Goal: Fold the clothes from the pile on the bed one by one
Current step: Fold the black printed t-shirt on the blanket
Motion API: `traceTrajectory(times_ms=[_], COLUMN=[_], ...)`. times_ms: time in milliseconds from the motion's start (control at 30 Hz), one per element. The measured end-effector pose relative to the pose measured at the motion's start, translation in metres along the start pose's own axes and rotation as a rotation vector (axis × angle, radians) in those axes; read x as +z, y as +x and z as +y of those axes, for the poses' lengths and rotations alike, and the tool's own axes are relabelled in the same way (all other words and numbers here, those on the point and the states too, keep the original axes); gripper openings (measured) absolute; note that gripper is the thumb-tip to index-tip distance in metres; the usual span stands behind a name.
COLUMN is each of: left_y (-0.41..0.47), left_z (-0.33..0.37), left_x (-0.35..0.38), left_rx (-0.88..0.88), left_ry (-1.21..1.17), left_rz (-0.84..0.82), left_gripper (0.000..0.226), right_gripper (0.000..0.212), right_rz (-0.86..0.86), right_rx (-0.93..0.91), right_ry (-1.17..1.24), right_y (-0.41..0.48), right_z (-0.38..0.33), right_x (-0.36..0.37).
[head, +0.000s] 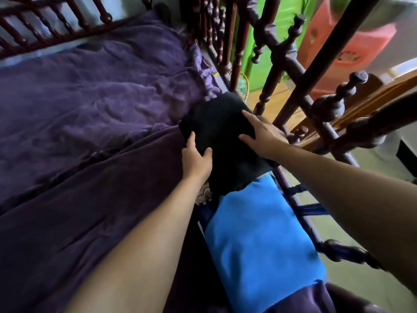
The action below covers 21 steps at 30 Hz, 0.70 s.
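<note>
A folded black garment (222, 132) lies at the right edge of the bed, on top of a stack beside the wooden railing. My left hand (196, 158) holds its left edge, thumb on top and fingers tucked along the side. On the garment's right side my right hand (262, 134) rests with its fingers spread flat. Under the black piece a folded bright blue garment (259, 242) stretches toward me. A bit of light patterned fabric (204, 195) peeks out between the two.
A rumpled purple bedspread (90, 123) covers the bed to the left. Dark turned-wood railings (291, 71) run along the right side and the far end. Beyond the railing are a green door, a pink container and a racket (242, 85) on the floor.
</note>
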<state>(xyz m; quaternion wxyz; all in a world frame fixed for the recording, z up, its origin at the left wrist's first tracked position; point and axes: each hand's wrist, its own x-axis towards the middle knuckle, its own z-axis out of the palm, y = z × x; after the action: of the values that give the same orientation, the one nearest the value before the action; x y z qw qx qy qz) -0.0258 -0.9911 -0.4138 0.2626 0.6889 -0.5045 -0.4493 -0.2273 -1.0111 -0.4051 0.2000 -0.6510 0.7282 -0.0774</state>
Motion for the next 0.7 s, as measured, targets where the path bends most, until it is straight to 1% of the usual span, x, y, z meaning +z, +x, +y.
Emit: traceTrajectory(times_ms=[33,67,100,167,200,233,267,367,433,533,600,700], left_y=[0.006,0.011,0.015,0.025,0.033,0.042,0.052,0.077,0.086,0.089,0.083,0.055], left_z=[-0.007,-0.013,-0.018,-0.028,-0.033,-0.038,-0.044,-0.07,-0.086,-0.092,-0.083,-0.071], left_x=[0.004,0.007,0.009,0.014,0.016,0.017,0.017,0.012,0.01,0.009,0.006,-0.009], left_rx=[-0.028,-0.028,0.022,0.263,0.393,0.479,0.509,0.411,0.342,0.289,0.265,0.231], left_ry=[0.082,0.206,0.373,0.697,0.805,0.893,0.953,0.973,0.935,0.862,0.835,0.793], left_rz=[-0.016,0.004,0.053,0.143,0.145,0.112,0.058,-0.136,-0.214,-0.268,-0.301,-0.276], left_gripper=[0.063,0.064,0.065,0.068,0.07,0.071,0.071,0.074,0.078,0.08,0.077,0.067], right_gripper=[0.07,0.071,0.071,0.072,0.072,0.071,0.071,0.071,0.072,0.074,0.075,0.075], right_rz=[-0.049,-0.075,-0.068,-0.004,0.014,0.013,0.0,-0.044,-0.054,-0.085,-0.124,-0.192], right_rx=[0.029,0.048,0.035,-0.087,-0.144,-0.167,-0.16,-0.11,-0.118,-0.123,-0.115,-0.07], right_ry=[-0.038,-0.077,-0.117,-0.201,-0.229,-0.242,-0.246,-0.26,-0.29,-0.328,-0.352,-0.388], right_y=[0.003,0.004,0.004,0.003,0.003,0.002,0.002,0.003,0.006,0.013,0.011,0.002], right_z=[0.005,0.008,0.008,0.005,0.003,0.003,0.003,0.008,0.008,0.008,0.007,-0.003], right_x=[0.01,0.021,0.032,0.055,0.067,0.078,0.089,0.119,0.135,0.144,0.139,0.123])
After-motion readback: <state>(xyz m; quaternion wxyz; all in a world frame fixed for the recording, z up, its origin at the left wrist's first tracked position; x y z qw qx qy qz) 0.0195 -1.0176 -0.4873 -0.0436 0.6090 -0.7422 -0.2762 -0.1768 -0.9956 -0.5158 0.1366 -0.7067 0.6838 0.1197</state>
